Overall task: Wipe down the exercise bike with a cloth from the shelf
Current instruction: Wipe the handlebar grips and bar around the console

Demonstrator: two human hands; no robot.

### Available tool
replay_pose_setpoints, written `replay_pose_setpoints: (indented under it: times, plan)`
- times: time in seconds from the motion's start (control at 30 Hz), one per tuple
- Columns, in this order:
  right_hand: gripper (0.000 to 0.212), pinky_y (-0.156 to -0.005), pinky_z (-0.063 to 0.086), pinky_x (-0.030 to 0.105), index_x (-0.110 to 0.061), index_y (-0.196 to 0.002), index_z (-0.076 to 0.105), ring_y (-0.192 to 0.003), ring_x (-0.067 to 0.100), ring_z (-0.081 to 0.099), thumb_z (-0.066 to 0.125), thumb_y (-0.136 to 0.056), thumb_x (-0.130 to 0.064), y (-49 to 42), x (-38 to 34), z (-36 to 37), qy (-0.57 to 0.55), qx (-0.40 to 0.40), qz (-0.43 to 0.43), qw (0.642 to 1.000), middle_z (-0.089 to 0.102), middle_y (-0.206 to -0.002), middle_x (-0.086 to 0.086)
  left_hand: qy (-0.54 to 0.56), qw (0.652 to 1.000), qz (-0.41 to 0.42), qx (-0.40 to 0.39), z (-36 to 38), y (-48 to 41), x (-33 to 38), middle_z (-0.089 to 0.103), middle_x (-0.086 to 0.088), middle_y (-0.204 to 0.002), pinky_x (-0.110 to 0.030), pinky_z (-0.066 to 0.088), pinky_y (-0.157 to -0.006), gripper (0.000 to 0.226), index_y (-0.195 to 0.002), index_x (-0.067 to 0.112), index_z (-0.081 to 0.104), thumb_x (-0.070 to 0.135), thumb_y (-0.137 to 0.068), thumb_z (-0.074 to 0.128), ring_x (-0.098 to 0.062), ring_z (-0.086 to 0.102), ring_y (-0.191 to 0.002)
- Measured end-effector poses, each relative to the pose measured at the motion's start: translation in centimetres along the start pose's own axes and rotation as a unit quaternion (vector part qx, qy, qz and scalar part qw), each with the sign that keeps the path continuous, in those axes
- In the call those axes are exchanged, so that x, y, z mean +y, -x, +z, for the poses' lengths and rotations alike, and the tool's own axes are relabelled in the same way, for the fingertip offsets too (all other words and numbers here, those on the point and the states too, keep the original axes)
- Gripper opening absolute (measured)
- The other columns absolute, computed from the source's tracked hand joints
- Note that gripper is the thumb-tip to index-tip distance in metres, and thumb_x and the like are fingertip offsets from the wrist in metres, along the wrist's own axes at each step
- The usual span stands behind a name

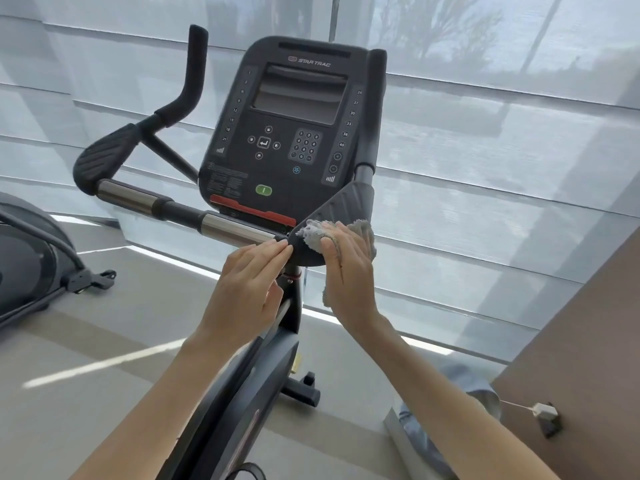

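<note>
Currently: right hand point(346, 271) presses grey cloth point(313, 233) onto right handlebar pad point(341, 206) of exercise bike point(287, 133), fingers curled into the cloth. Left hand point(247, 289) empty, fingers straight, tips touching the pad's near edge.

Soft daylight came through the blinds point(485, 168) and laid bright stripes on the floor point(138, 306). The edges bowed, and fine detail seemed slightly smeared.
</note>
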State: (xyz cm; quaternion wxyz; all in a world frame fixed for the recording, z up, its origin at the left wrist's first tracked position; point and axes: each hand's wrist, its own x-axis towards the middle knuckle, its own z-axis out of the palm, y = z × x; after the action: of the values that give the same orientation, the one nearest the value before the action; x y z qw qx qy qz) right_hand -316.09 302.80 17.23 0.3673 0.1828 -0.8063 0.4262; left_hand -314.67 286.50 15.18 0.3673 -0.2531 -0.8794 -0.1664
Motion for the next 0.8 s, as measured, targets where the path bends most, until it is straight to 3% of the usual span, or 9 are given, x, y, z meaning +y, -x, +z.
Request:
replay_pose_setpoints:
  times: [0.07,0.17,0.33,0.5,0.57,0.7,0.8]
  plan:
    - [0.026,-0.091,0.041,0.034,-0.031,-0.087,0.058,-0.085,-0.005,0.053,0.035,-0.099,-0.032,-1.2,0.1,-1.4,-0.057,0.046,0.038,0.997,0.058,-0.084,-0.028,-0.001,1.0,0.003,0.002,0.1,0.1,-0.1,0.058,-0.012,-0.129,-0.042,0.039,-0.105,0.044,-0.127,0.002,0.057,0.011,-0.087,0.041,-0.026,0.052,-0.122]
    - [0.032,-0.073,0.043,0.023,-0.02,-0.085,0.059,-0.073,-0.002,0.053,0.035,-0.097,-0.037,-5.0,1.6,-3.5,-0.087,0.102,0.114,0.984,0.059,-0.076,-0.016,-0.002,1.0,-0.001,-0.001,0.1,0.0,-0.2,0.058,-0.01,-0.131,-0.039,0.035,-0.107,0.044,-0.128,0.004,0.056,0.009,-0.085,0.048,-0.024,0.051,-0.124]
    - [0.032,-0.095,0.042,0.043,-0.008,-0.095,0.061,-0.101,0.024,0.057,0.037,-0.101,-0.028,-9.1,5.3,-3.3,-0.056,0.0,0.154,0.987,0.066,-0.101,0.008,-0.005,1.0,-0.017,-0.02,0.1,0.2,-0.1,0.056,-0.007,-0.134,-0.04,0.035,-0.108,0.051,-0.13,0.007,0.055,0.008,-0.079,0.053,-0.021,0.047,-0.128]
    - [0.033,-0.111,0.031,0.032,-0.023,-0.124,0.057,-0.126,0.009,0.045,0.037,-0.1,-0.032,-7.1,5.6,-1.2,-0.13,0.04,0.151,0.979,0.054,-0.135,-0.004,0.001,1.0,-0.016,-0.018,0.1,0.3,0.0,0.055,-0.007,-0.135,-0.042,0.034,-0.107,0.054,-0.13,0.005,0.054,0.006,-0.076,0.054,-0.02,0.045,-0.13]
    - [0.033,-0.112,0.03,0.033,-0.02,-0.126,0.056,-0.128,0.01,0.044,0.037,-0.1,-0.03,-5.9,5.2,-0.8,-0.143,0.061,0.138,0.978,0.052,-0.135,-0.004,-0.002,1.0,-0.016,-0.015,0.2,0.3,0.0,0.054,-0.007,-0.135,-0.043,0.034,-0.108,0.054,-0.131,0.005,0.054,0.006,-0.076,0.053,-0.021,0.043,-0.131]
    - [0.035,-0.113,0.021,0.02,-0.007,-0.127,0.055,-0.132,0.014,0.038,0.037,-0.1,-0.022,-3.4,4.0,0.1,-0.112,0.093,0.088,0.985,0.05,-0.138,0.004,-0.004,1.0,-0.023,-0.014,0.4,0.7,0.4,0.049,-0.007,-0.14,-0.043,0.03,-0.11,0.057,-0.134,0.005,0.05,0.006,-0.077,0.051,-0.022,0.037,-0.135]
    - [0.033,-0.115,0.021,0.044,-0.006,-0.123,0.057,-0.136,0.023,0.034,0.038,-0.098,-0.018,-1.6,3.0,1.4,-0.083,0.119,0.037,0.989,0.051,-0.136,0.008,0.003,0.998,-0.052,0.018,0.4,1.7,0.9,0.049,-0.01,-0.14,-0.039,0.029,-0.109,0.055,-0.133,0.003,0.05,0.005,-0.078,0.049,-0.024,0.036,-0.135]
